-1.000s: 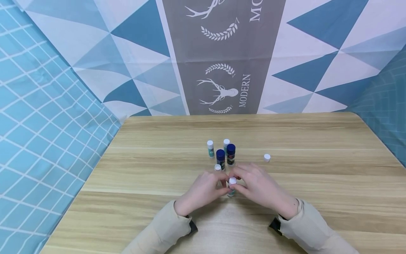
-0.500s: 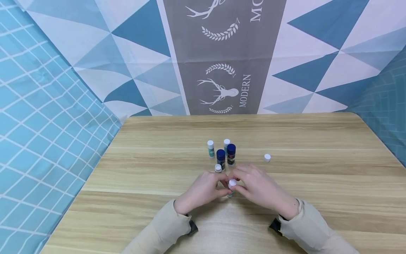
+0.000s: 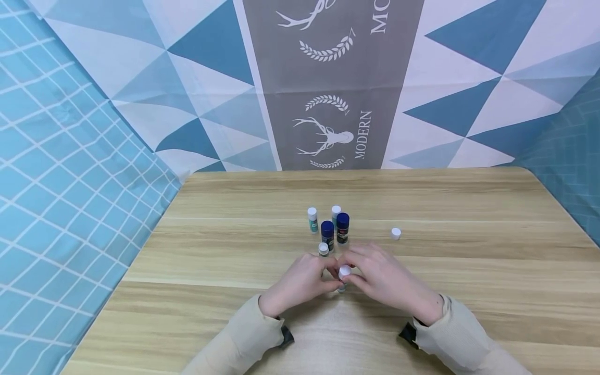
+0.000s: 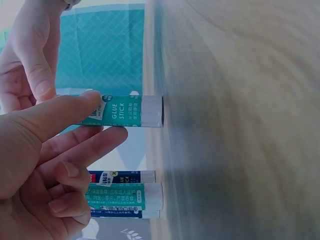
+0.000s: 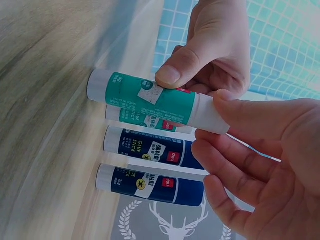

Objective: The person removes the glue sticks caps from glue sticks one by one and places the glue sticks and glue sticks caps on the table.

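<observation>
While both hands work on one green glue stick (image 5: pixel 150 97), it sits near the front of the small group, on the near side of the surface (image 3: pixel 445 219), body roughly upright, white cap (image 5: pixel 210 114) uppermost. Base is at the surface or just over it; can't confirm contact.

Left hand (image 3: pixel 302 278): pinching the green body. Thumb lies on one side over the label, fingertips on the opposite side; the remaining fingers are loosely bent and off the stick. Right hand (image 3: pixel 375 271): thumb and fingertips pinching the white cap, remaining fingers bent and clear of the body. Cap is in line with the body. Label reads GLUE STICK in the left wrist view.

Others, all standing: navy glue stick (image 3: pixel 327 235) and a second navy stick (image 3: pixel 342 229) just beyond the hands, near each other. Small white-topped stick (image 3: pixel 323 249) just in front of the first navy one, close to the left hand; lower part hidden. Teal-labelled stick (image 3: pixel 313 221) at back left, white-capped stick (image 3: pixel 336 212) at back, partly behind the navy pair.

Loose white cap (image 3: pixel 396 234) on the surface, right of the group, well apart from it.

Beige sleeves (image 3: pixel 248 330) on both arms. Behind the surface: patterned cloth (image 3: pixel 328 78) with deer print; blue grid cloth (image 3: pixel 51 172) at left.
</observation>
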Available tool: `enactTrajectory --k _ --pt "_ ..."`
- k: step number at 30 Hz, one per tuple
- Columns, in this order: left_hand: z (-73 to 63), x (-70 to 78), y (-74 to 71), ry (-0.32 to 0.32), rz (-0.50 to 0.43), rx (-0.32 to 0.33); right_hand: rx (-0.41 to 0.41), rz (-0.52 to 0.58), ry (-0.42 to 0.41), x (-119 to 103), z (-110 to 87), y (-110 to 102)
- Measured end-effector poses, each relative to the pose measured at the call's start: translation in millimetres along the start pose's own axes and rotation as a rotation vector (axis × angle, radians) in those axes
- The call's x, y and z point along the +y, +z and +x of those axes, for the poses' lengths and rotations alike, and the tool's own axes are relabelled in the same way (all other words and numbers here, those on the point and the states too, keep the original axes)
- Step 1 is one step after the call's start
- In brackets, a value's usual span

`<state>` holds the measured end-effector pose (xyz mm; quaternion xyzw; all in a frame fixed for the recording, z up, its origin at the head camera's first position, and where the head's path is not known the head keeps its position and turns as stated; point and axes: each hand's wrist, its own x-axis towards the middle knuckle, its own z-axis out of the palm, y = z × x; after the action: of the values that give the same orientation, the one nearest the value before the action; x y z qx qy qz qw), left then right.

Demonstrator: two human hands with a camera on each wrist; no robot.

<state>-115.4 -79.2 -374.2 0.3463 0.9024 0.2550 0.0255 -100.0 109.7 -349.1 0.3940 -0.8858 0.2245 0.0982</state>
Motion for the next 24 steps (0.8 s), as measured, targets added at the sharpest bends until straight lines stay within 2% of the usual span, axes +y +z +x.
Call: enactTrajectory --k 9,14,19,24 --pt "1.1 0.4 0.3 0.01 -0.009 -0.017 0.022 0.007 -0.017 -0.4 0.2 -6.1" --pt "1.1 -0.1 0.3 0.015 -0.012 -0.017 0.028 0.019 0.001 -1.7 -0.5 -13.1" --pt "0.6 0.2 0.9 0.008 0.0 -0.015 0.013 0.008 0.012 0.1 -0.9 -16.3" --pt "0.6 1.2 1.1 0.001 0.024 -0.025 0.033 0.0 0.005 5.7 -0.8 -18.5"
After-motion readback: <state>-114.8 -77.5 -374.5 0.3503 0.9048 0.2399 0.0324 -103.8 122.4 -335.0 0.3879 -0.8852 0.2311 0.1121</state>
